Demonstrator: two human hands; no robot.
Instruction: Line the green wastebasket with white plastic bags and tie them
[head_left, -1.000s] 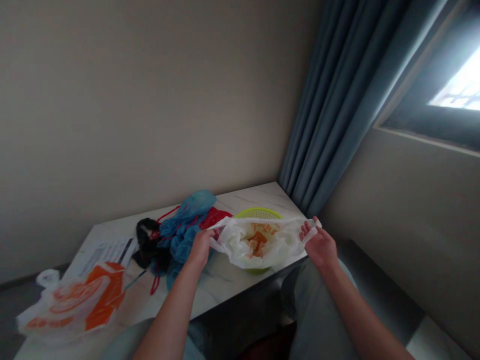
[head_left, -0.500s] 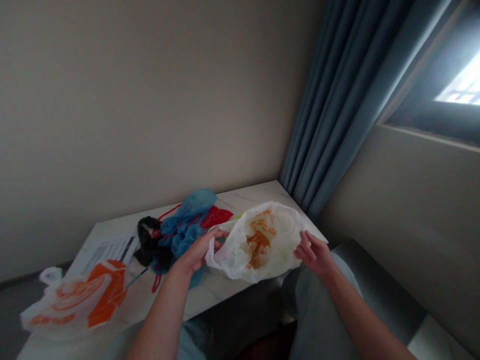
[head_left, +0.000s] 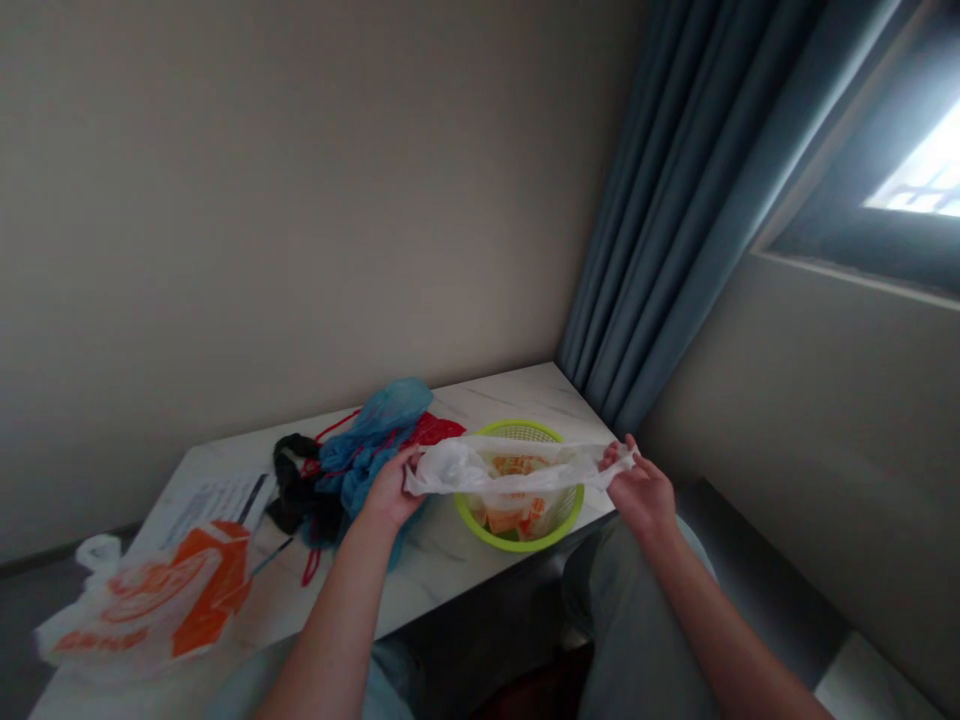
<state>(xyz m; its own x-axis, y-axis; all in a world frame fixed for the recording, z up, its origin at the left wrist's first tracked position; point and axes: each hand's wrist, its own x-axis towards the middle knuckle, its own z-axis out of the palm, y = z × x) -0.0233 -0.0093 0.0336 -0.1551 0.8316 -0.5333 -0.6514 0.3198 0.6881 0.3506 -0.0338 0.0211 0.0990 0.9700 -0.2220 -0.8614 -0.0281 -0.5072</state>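
A white plastic bag [head_left: 450, 468] is stretched sideways between my two hands, its opening pulled into a long narrow slit. My left hand [head_left: 397, 488] grips the left end of the rim, and my right hand [head_left: 639, 490] has hold of the right end. Beneath the bag stands a round lime-green basket [head_left: 519, 546] with a mesh wall. Orange-printed white plastic [head_left: 517, 515] shows inside the basket; whether it belongs to the held bag I cannot tell.
Left of the basket lies a heap of blue bags [head_left: 367, 455] with red drawstrings, beside a black bag [head_left: 296, 480] and red plastic [head_left: 435, 428]. Further left are a printed sheet [head_left: 202, 510] and an orange-and-white bag [head_left: 150, 600]. The marble-patterned table [head_left: 517, 385] meets the wall.
The bag's mouth was round and wide, facing me; now it is drawn flat. Both hands have moved slightly outward, right hand upward too. The green basket, mostly hidden before, now shows.
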